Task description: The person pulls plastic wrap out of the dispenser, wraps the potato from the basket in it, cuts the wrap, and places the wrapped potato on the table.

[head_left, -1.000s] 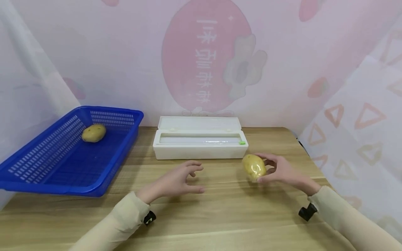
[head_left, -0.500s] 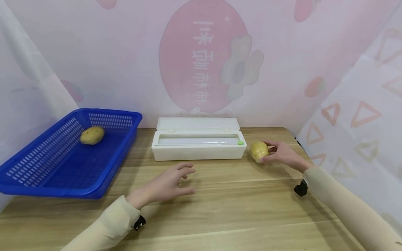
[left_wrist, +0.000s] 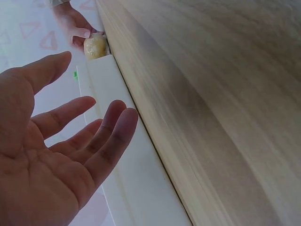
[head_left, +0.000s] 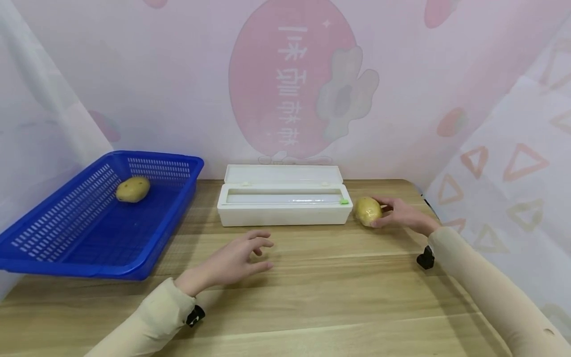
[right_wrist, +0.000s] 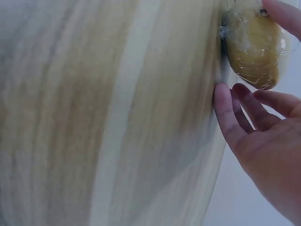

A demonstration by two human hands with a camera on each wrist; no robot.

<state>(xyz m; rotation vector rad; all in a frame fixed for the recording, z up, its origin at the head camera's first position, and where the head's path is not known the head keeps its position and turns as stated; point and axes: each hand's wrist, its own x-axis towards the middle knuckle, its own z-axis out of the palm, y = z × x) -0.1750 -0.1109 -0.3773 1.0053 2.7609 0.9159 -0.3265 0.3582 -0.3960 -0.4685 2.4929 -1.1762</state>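
A potato wrapped in clear, shiny film (head_left: 368,211) rests on the wooden table at the right end of a white cling film box (head_left: 285,216). My right hand (head_left: 401,215) is beside it; the right wrist view shows the thumb (right_wrist: 288,16) overlapping one end of the potato and relaxed fingers right at the other end. My left hand (head_left: 232,260) hovers over the table in front of the box, palm turned inward, fingers loosely bent and holding nothing. The box lid (head_left: 283,174) is raised, with a film roll inside and a green slider (head_left: 344,202) at its right end.
At the left stands a blue plastic basket (head_left: 171,218) with perforated sides, another potato (head_left: 133,189) lying in it. Behind the table (head_left: 312,297) hangs a pink printed cloth (head_left: 187,99). The table's right edge lies just beyond my right hand.
My right hand has carried the wrapped potato back and right and set it down beside the box. The left hand has drifted slightly left, and the right fingers have loosened.
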